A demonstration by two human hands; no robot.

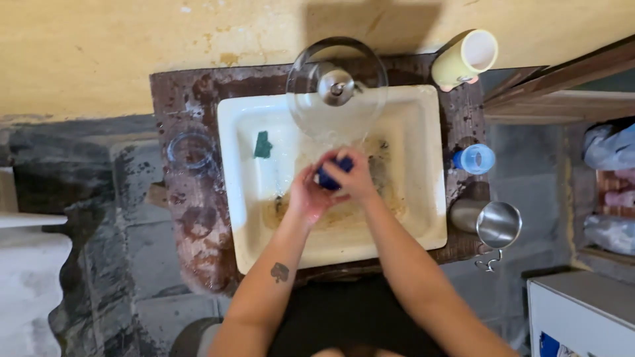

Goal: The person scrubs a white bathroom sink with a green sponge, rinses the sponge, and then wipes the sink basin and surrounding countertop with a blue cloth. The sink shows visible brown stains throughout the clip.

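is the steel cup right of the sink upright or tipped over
Tipped. The steel cup lies on its side on the counter beside the sink, its open mouth facing the camera.

The sink [423, 165] sits in the middle of the counter [192, 218], which backs onto the wall [132, 46]. A glass lid [337, 86] leans over the sink's far rim. A scrap of sponge [262, 145] lies inside the basin, toward its left side. Over the middle of the basin the left hand [308, 196] and right hand [356, 175] meet around a small object [331, 177], fingers touching it. A glass [190, 151] stands on the counter left of the sink. On the right, a mug [464, 58] lies at the far corner, a small cup [475, 158] just beside the sink's rim, and a metal cup [489, 221] nearer the front edge.
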